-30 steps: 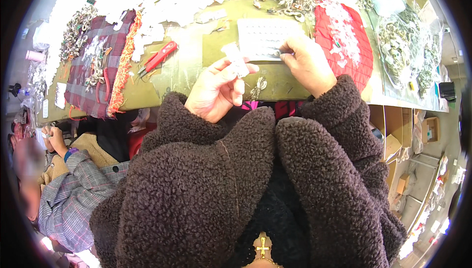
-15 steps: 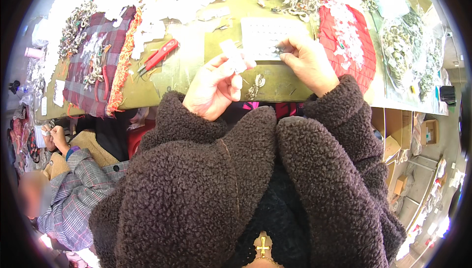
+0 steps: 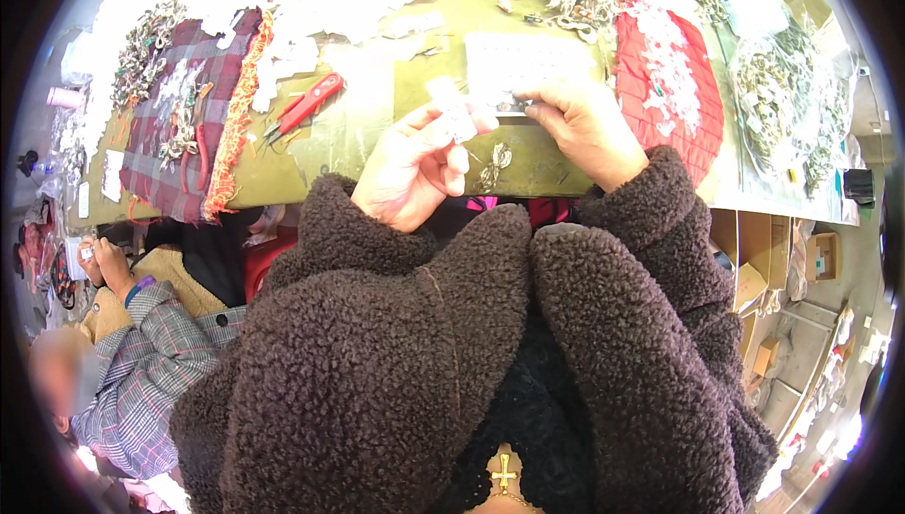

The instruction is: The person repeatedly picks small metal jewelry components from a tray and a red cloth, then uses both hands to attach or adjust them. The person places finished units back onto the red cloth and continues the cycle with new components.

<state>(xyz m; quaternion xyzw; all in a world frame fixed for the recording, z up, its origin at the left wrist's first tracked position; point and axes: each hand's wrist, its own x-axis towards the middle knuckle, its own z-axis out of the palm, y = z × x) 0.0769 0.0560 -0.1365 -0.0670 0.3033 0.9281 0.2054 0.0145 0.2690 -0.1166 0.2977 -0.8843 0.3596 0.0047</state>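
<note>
My left hand (image 3: 413, 167) pinches a small clear plastic bag (image 3: 451, 109) between thumb and fingers, just above the olive green table (image 3: 349, 128). My right hand (image 3: 584, 126) is closed on a small metal piece at the lower edge of a white plastic card (image 3: 528, 64) that lies on the table. A small metal trinket (image 3: 494, 163) lies on the table between the two hands. Both arms are in dark brown fleece sleeves.
Red snips (image 3: 304, 109) lie left of my hands. A plaid cloth (image 3: 170, 128) with metal pieces and red pliers is further left; a red cloth (image 3: 671, 99) is on the right. Heaps of metal trinkets and white bags fill the far side. Another person (image 3: 132, 326) sits at lower left.
My left hand has risen toward the card with the small bag; my right hand has stayed at the card's lower edge. The person at lower left shifted slightly.
</note>
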